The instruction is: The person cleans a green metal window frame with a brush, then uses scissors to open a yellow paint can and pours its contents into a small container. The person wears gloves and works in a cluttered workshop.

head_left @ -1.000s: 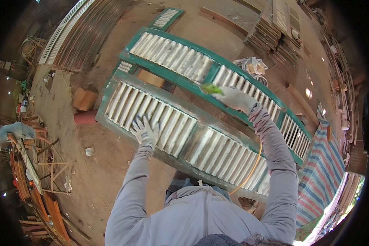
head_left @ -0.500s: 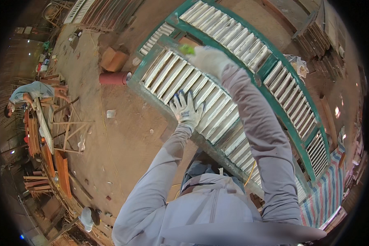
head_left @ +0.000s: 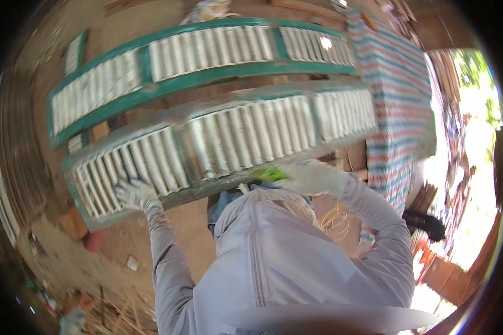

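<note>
Head view: white-gloved left hand (head_left: 137, 195) lies spread on the nearer white-slatted shutter (head_left: 251, 134); white-gloved right hand (head_left: 314, 177) grips a blurred green object (head_left: 269, 174) at its edge. Shutter frame (head_left: 193, 194) looks mostly grey, some green left.

The white-gloved right hand (head_left: 316, 177), carrying the bright green tool (head_left: 269, 174), is now displaced from the far side to the near edge of the grey-framed, white-slatted panel (head_left: 251, 134). The view is rotated rightward.
</note>
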Tool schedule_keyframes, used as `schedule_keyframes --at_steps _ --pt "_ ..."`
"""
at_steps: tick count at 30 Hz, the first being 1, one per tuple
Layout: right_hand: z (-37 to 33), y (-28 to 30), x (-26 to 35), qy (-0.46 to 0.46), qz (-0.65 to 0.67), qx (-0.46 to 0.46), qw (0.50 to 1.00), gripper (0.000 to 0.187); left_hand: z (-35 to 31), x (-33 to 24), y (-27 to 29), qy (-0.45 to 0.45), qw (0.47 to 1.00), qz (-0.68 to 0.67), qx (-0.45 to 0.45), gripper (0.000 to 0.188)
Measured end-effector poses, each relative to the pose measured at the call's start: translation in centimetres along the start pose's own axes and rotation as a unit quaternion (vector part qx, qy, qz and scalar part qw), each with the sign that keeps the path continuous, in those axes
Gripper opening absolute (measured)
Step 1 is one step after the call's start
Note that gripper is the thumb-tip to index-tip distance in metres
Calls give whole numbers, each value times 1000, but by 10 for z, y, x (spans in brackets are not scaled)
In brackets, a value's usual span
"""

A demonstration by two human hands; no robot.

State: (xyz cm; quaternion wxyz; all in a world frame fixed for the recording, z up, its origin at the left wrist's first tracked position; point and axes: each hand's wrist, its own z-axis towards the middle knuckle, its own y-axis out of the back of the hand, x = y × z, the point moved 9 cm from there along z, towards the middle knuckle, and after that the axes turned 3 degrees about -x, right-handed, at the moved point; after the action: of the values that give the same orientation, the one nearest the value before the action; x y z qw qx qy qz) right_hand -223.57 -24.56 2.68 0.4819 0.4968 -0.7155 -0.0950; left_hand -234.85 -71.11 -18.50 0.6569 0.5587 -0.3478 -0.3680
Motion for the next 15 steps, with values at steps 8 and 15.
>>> schedule_keyframes --at_steps 8,15 --pt "-268 62 -271 -506 -55 -268 818 37 -120 -188 32 -320 945 49 37 70" --pt "-269 -9 -240 -262 71 -275 922 43 -319 -344 74 -709 664 -168 167 66"
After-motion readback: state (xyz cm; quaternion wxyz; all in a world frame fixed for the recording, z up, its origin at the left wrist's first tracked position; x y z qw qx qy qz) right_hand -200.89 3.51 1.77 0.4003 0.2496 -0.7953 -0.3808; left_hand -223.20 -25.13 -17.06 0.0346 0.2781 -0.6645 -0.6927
